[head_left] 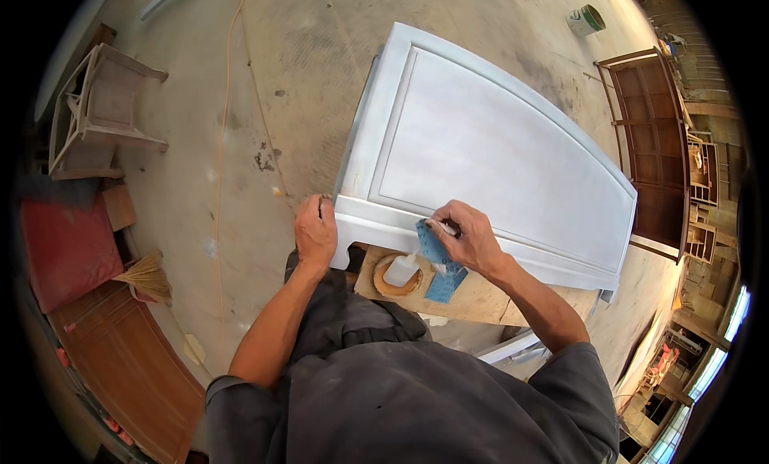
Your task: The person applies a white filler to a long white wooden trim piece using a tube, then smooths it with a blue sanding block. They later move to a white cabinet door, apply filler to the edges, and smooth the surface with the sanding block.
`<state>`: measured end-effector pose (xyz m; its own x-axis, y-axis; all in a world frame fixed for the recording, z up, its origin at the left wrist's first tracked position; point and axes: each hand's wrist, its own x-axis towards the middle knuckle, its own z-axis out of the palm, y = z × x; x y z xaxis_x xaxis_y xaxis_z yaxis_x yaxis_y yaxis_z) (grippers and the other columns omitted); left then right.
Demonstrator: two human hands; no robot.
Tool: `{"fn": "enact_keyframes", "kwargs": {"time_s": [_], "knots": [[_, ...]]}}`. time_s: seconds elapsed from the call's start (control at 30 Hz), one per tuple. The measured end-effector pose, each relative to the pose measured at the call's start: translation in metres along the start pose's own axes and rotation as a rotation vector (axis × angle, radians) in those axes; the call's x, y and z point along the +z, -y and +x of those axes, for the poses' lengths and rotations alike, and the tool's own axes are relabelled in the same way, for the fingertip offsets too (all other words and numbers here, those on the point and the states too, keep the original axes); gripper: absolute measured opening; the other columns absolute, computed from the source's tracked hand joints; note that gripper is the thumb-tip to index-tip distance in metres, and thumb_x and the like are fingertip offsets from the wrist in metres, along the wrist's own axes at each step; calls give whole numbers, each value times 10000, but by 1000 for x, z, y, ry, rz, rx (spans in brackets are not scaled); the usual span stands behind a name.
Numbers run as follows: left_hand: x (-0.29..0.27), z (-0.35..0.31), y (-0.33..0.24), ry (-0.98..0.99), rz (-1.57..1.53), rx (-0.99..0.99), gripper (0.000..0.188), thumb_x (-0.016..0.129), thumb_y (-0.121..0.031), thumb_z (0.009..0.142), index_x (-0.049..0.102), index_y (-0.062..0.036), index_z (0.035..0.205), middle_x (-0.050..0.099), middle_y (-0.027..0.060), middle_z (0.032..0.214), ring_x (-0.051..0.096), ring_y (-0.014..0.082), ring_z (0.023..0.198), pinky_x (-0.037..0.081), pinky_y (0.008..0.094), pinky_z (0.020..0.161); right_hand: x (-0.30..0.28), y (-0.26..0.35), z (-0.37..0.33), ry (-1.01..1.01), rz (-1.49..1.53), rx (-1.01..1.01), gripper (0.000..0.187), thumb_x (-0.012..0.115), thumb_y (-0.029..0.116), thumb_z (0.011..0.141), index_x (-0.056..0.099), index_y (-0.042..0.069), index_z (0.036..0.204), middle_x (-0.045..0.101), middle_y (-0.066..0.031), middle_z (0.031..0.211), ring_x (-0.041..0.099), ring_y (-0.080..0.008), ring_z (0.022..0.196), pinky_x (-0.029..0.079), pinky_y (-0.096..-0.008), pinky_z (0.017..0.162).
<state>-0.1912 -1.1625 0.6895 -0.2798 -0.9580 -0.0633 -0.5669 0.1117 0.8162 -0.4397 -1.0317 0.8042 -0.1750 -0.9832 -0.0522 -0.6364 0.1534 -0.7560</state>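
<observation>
A large white-painted wooden panel with a curved far edge and a recessed centre lies before me. My left hand is closed at its near left corner; what the curled fingers hold, if anything, is hidden. Over the panel's near rail, my right hand pinches a strip of blue sandpaper that hangs toward me. A small pale piece also shows at those fingers, too small to name. Below, another blue sandpaper piece rests on a wooden board. Beside it, a white plastic bottle sits within a round tan ring.
To the left are an unfinished wooden frame, a red cushioned piece, a straw broom and a brown panel. An orange cord crosses the floor. Rightward stand a brown cabinet and a bucket.
</observation>
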Motion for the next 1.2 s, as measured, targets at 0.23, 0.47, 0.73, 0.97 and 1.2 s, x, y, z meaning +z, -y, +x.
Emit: {"fn": "enact_keyframes", "kwargs": {"time_s": [0.23, 0.47, 0.73, 0.97, 1.2], "knots": [[-9, 3, 11, 120, -22, -53, 318, 451, -196, 1057, 654, 49, 1052, 655, 256, 1037, 589, 450, 1007, 461, 499, 907, 66, -6, -155, -265, -133, 303, 177, 793, 72, 851, 705, 26, 997, 666, -111, 869, 634, -264, 689, 516, -360, 622], [-15, 15, 22, 281, 23, 19, 349, 419, -222, 1080, 628, 50, 1140, 619, 282, 1069, 558, 468, 1040, 437, 511, 940, 138, -7, -175, -861, 132, 928, 217, 739, 130, 953, 672, -4, 1111, 664, -74, 851, 573, -133, 680, 483, -300, 626], [-63, 61, 41, 654, -235, -115, 481, 372, -337, 1136, 554, 42, 1370, 662, 115, 941, 602, 182, 800, 496, 334, 767, 176, 0, -163, -1236, 35, 929, 357, 691, 135, 958, 613, -6, 1276, 725, -164, 1015, 696, -260, 839, 548, -378, 797], [-154, 112, 60, 841, -270, -186, 444, 445, -332, 1124, 576, 44, 1322, 644, 58, 901, 546, 104, 680, 449, 244, 593, 196, 1, -178, -1462, -116, 1172, 198, 620, 122, 996, 684, -3, 1135, 707, -115, 855, 662, -227, 750, 526, -371, 704], [-198, 83, -7, 1322, -407, -3, 389, 502, -315, 1107, 713, -19, 1243, 493, 189, 1481, 669, 194, 1044, 548, 263, 715, 229, 175, -62, -1045, 138, 698, 128, 656, 17, 953, 691, 4, 1075, 646, -76, 847, 571, -130, 669, 468, -284, 613]]}}
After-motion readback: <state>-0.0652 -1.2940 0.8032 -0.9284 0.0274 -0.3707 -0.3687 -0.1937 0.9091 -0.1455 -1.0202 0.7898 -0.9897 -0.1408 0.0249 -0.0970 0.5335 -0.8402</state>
